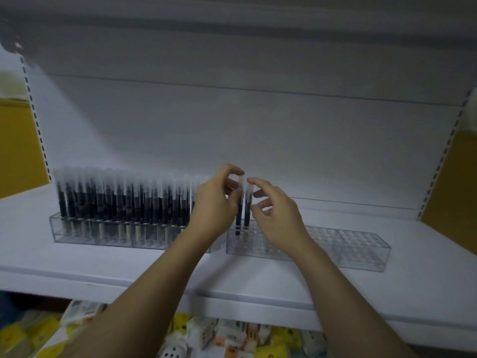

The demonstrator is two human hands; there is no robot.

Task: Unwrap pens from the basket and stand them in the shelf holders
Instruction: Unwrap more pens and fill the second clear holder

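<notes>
Nearest and lowest, a jumble of yellow and white packets [271, 342] lay under the white shelf [258, 288]; no basket was in view. Both forearms reached over the shelf edge to the right holder [348, 250], a clear tray of holes, nearly all of them vacant. The left hand [216, 205] had its fingers curled round the cap of the left pen [239, 210], whose tip appeared to sit in a hole near the tray's left end. Just beside it stood the right pen [247, 208]. The right hand [280, 218] hovered at its cap with fingers loosely curled; whether they touched it I could not tell. Off to the left, the left holder [77, 232] was packed with capped pens, and a plain back panel [258, 125] closed the shelf behind.

The risk, as I judged it, lay in how close the two pens stood. A hand drawn away carelessly could knock the neighbouring pen askew. A tip pushed off-centre could miss its hole and shove the light tray along the shelf.
</notes>
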